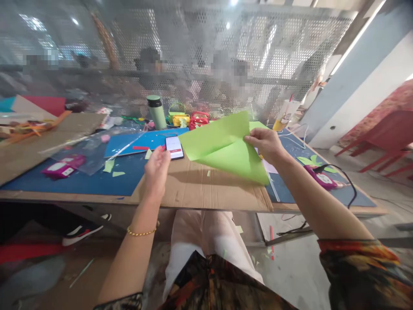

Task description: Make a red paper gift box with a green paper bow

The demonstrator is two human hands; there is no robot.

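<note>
My right hand point(266, 144) pinches the edge of a light green sheet of paper point(222, 142), which is lifted and bent over a brown cardboard sheet point(219, 189). My left hand point(157, 172) is apart from the paper, at the left of the cardboard. Its fingers are curled together, and a bit of red shows at the fingertips; what they hold, if anything, I cannot make out. Just beyond that hand lies a phone point(174, 147) with its screen lit. A red strip point(141, 148) and green paper scraps point(109, 165) lie to its left.
Along the back stand a green bottle point(157, 112), small yellow point(180, 120) and red point(198, 119) baskets, and a drink cup point(285, 114). A blue folder point(129, 144) lies left. Purple devices point(64, 166) sit at both sides. A perforated metal screen point(200, 64) rises behind.
</note>
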